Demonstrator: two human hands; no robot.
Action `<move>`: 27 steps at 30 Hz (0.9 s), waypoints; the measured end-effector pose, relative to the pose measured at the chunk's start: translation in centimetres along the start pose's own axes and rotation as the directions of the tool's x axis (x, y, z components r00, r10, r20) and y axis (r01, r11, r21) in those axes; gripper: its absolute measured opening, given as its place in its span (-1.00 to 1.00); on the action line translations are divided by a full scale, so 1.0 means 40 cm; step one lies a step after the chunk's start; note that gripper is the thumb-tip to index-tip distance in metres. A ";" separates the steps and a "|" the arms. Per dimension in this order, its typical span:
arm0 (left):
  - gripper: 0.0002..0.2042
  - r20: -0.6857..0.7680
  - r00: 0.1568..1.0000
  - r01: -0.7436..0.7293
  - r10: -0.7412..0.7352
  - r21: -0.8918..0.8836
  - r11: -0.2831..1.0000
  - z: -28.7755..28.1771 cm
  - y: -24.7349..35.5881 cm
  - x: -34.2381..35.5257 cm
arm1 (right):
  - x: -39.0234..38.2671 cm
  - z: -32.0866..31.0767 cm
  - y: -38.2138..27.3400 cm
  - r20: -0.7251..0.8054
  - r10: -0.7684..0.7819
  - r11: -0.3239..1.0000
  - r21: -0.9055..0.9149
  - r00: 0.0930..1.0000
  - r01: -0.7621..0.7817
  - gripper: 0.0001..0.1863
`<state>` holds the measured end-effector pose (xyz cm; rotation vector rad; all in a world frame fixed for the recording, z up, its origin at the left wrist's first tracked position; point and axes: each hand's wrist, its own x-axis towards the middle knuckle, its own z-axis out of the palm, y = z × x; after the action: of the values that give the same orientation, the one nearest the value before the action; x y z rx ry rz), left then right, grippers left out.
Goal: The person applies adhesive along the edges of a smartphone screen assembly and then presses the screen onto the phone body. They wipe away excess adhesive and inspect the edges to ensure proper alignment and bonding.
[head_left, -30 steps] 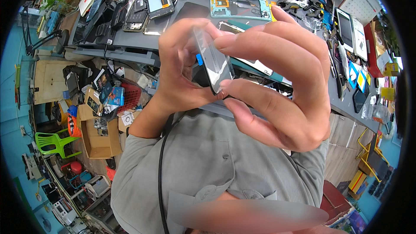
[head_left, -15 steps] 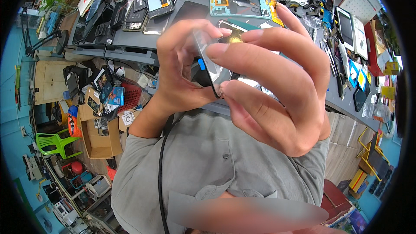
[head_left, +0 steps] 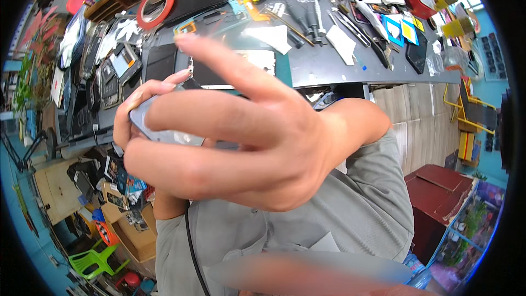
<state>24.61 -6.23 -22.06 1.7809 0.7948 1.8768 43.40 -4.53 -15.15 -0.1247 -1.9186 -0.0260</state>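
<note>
A thin, glossy grey phone screen (head_left: 189, 138) is raised above the near edge of the desk, tilted and largely covered by fingers. My left hand (head_left: 125, 122) is curled around its far left side, with the fingers closed on it. In front, my right hand (head_left: 279, 142) reaches leftward across the screen. Two of its fingers bend over the face and left edge, while a blurred upper finger sticks out free; its thumb is hidden. Just beyond my hands, a phone part with a silvery frame (head_left: 267, 62) lies on a dark green mat (head_left: 283, 74).
On the grey desk (head_left: 405, 71) are a red tape ring (head_left: 171, 4), white papers (head_left: 342, 45), grey screwdrivers (head_left: 312, 19) and a dark phone (head_left: 416, 57). Opened phones (head_left: 118, 66) crowd the left side. A cardboard box (head_left: 134, 235) and a green chair (head_left: 93, 263) stand on the floor.
Both hands and the screen have shifted left in view, and the view has turned too. My right hand now covers more of the screen; the blue tab no longer shows.
</note>
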 end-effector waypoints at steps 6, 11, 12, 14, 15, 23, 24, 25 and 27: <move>-0.09 0.012 0.999 0.046 -0.050 0.219 0.975 0.016 0.053 -0.010 | 0.006 -0.006 -0.015 0.000 0.103 0.989 0.106 0.995 -0.102 -0.39; -0.07 0.003 0.990 0.139 -0.142 0.202 0.970 0.017 0.074 -0.002 | 0.005 -0.006 -0.019 0.005 0.088 0.991 0.100 0.996 -0.088 -0.46; -0.08 -0.011 0.990 0.141 -0.141 0.174 0.975 0.018 0.072 -0.003 | 0.005 -0.004 -0.019 0.000 0.088 0.991 0.103 0.996 -0.087 -0.48; -0.10 -0.057 0.988 0.147 -0.141 0.110 0.983 0.008 0.049 -0.028 | 0.002 0.003 -0.020 -0.018 0.091 0.990 0.113 0.996 -0.089 -0.51; -0.12 -0.060 0.984 0.174 -0.168 0.114 0.978 0.006 0.051 -0.026 | 0.000 0.007 -0.019 -0.024 0.083 0.991 0.109 0.996 -0.080 -0.52; -0.39 -0.095 0.931 0.356 -0.352 0.034 0.934 0.010 0.071 -0.012 | -0.009 0.008 -0.004 0.008 -0.010 0.996 0.091 1.000 0.009 -0.60; -0.41 -0.099 0.916 0.391 -0.388 0.005 0.920 0.011 0.076 -0.010 | -0.009 0.007 -0.003 0.012 -0.016 0.996 0.091 1.000 0.014 -0.60; -0.43 -0.102 0.897 0.431 -0.431 -0.027 0.902 0.012 0.079 -0.006 | -0.010 0.006 -0.001 0.017 -0.021 0.996 0.091 1.000 0.020 -0.60; -0.46 -0.110 0.824 0.543 -0.556 -0.133 0.829 0.011 0.092 0.005 | -0.010 0.007 0.000 0.018 -0.021 0.995 0.098 1.000 0.019 -0.59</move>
<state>25.31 -8.77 -19.44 1.1852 1.1113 1.6200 43.29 -4.53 -15.64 -0.0398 -1.9367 0.0563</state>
